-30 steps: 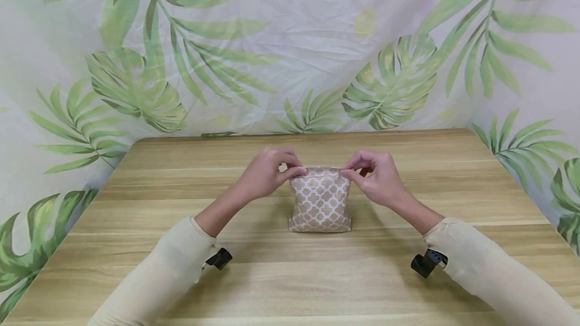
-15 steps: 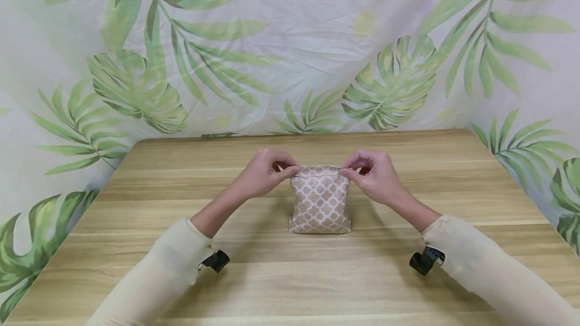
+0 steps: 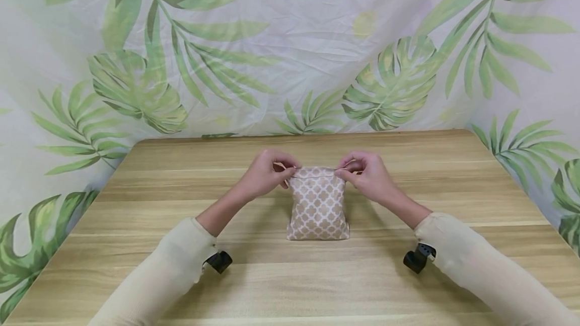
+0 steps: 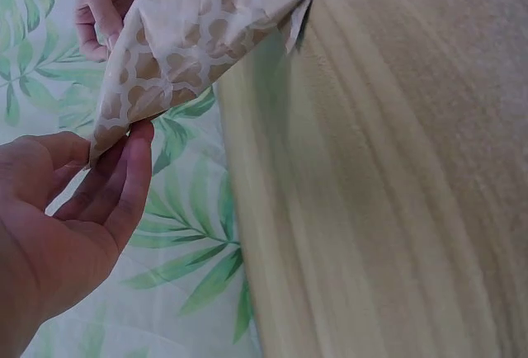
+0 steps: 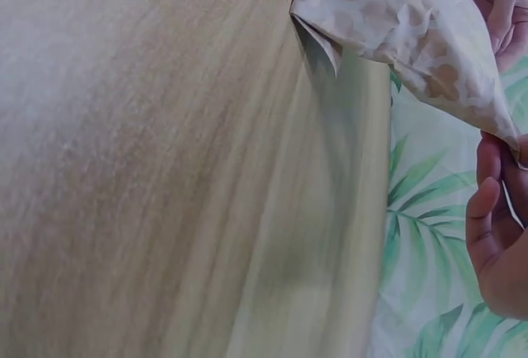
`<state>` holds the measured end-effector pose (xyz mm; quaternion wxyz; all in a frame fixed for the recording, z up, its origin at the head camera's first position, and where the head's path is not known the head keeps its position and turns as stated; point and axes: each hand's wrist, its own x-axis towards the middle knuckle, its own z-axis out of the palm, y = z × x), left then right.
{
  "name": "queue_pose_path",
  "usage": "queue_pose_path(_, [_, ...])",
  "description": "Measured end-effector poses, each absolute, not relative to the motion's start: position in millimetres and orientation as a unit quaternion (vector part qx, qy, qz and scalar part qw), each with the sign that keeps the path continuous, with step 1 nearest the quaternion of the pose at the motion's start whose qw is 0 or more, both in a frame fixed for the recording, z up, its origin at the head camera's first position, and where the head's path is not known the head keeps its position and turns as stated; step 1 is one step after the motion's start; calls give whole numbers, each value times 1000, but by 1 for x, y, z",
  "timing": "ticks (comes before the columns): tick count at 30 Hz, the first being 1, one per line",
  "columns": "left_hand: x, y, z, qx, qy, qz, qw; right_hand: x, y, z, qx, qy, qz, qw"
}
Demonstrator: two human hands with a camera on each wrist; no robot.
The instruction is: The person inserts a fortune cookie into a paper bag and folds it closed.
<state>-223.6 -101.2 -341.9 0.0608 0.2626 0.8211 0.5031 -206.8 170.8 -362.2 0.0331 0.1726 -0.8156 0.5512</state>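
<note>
A small tan paper bag [image 3: 318, 205] with a white lattice print stands upright on the wooden table, its top edge folded over in a narrow strip. The left hand [image 3: 266, 175] pinches the top left corner between thumb and fingers. At the opposite top corner, the right hand [image 3: 366, 174] has the same kind of pinch. Seen from the left wrist, the bag [image 4: 194, 36] bulges below and narrows to a flat edge at the left hand [image 4: 82, 209]. In the right wrist view the right hand [image 5: 503, 218] is partly cut off, and a side crease shows at the bag's base.
The light wood table [image 3: 290, 286] spreads out around the bag. Behind it hangs a pale cloth [image 3: 294, 49] printed with green leaves. A small black camera [image 3: 220, 261] sits under the left sleeve, and another black camera [image 3: 415, 260] under the right one.
The right hand has shifted slightly left along the top edge. The bag's base has slid a little toward the person, and more of its front shows. Both hands keep their pinch.
</note>
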Motion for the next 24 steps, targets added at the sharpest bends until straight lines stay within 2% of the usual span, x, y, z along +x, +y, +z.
queue_pose_path(10, [-230, -100, -356, 222, 824, 512, 100, -217, 165, -375, 155, -824, 545, -4])
queue_pose_path(24, [-244, -98, -372, 221, 855, 446, 149, -224, 163, -392, 155, -841, 516, -57])
